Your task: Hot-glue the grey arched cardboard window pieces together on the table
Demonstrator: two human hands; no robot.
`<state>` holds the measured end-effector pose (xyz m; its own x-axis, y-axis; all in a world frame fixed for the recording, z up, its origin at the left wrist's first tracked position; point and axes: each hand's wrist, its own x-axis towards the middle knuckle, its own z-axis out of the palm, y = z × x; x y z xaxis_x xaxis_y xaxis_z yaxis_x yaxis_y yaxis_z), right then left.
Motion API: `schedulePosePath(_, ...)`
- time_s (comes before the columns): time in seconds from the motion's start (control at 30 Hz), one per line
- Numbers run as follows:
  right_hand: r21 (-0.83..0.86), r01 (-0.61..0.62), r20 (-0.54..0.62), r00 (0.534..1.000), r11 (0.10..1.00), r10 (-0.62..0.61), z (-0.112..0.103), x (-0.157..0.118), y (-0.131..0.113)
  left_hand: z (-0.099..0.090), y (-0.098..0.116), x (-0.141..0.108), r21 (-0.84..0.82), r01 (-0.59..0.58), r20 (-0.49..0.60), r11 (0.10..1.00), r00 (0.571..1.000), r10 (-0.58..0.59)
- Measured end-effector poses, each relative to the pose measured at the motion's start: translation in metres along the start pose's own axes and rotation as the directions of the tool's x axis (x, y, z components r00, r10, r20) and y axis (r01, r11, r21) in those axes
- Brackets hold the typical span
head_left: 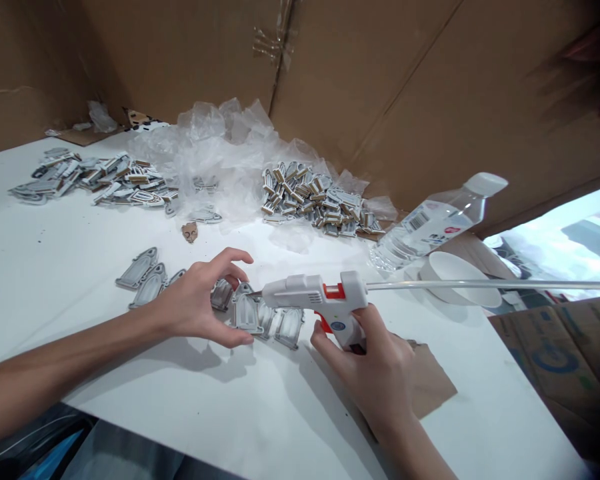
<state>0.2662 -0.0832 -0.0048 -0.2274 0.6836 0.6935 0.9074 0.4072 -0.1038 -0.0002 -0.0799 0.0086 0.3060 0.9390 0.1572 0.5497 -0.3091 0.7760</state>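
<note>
My right hand (375, 360) is wrapped round the handle of a white glue gun (300, 293) with a red trigger; a long clear glue stick (490, 285) sticks out of its back. The nozzle points left, at the top of a grey window-shaped piece (247, 313). Around that piece my left hand (205, 300) curves with thumb and fingers spread apart, and nothing is gripped between them. More grey pieces (290, 327) lie in a row to the right, partly under the gun. Others (137, 268) lie left of my left hand, some hidden behind it.
Two heaps of grey pieces (310, 197) and crumpled clear plastic (220, 153) lie at the back, against a cardboard wall (180, 53). A tilted water bottle (430, 223) and a white bowl (455, 277) are at the right. A cardboard scrap (433, 380) lies beside my right hand.
</note>
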Motion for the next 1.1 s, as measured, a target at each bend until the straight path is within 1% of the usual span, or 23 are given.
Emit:
schedulePosePath(0.13, 0.008, -0.005, 0.010, 1.000, 1.000, 0.005, 0.000, 0.000, 0.001, 0.001, 0.000, 0.000, 0.000, -0.002, -0.003, 1.000, 1.000, 0.002)
schedulePosePath(0.43, -0.044, -0.016, -0.032, 0.999, 0.999, 0.015, -0.001, 0.003, -0.004, 0.000, 0.001, 0.000, 0.038, -0.035, -0.007, 0.999, 0.999, 0.035)
schedulePosePath(0.57, -0.044, -0.039, -0.057, 0.998, 0.998, 0.036, 0.000, 0.004, -0.003, 0.000, 0.001, -0.001, 0.044, -0.055, 0.010, 0.997, 0.998, 0.055)
schedulePosePath(0.67, -0.044, -0.055, -0.031, 0.998, 0.998, 0.054, -0.001, 0.005, -0.002, -0.001, 0.001, -0.001, 0.043, -0.081, 0.017, 0.996, 0.997, 0.080)
schedulePosePath(0.77, -0.060, -0.068, -0.023, 0.997, 0.996, 0.067, -0.001, 0.006, -0.002, -0.001, -0.002, 0.000, 0.050, -0.121, -0.003, 0.991, 0.993, 0.121)
schedulePosePath(0.9, -0.073, -0.076, -0.034, 0.997, 0.994, 0.074, -0.002, 0.006, -0.001, -0.002, -0.006, 0.000, 0.113, -0.177, -0.014, 0.978, 0.984, 0.180)
schedulePosePath(1.1, -0.086, -0.094, -0.040, 0.995, 0.992, 0.091, -0.002, 0.006, 0.000, -0.004, -0.012, 0.002, 0.204, -0.207, 0.002, 0.957, 0.977, 0.211)
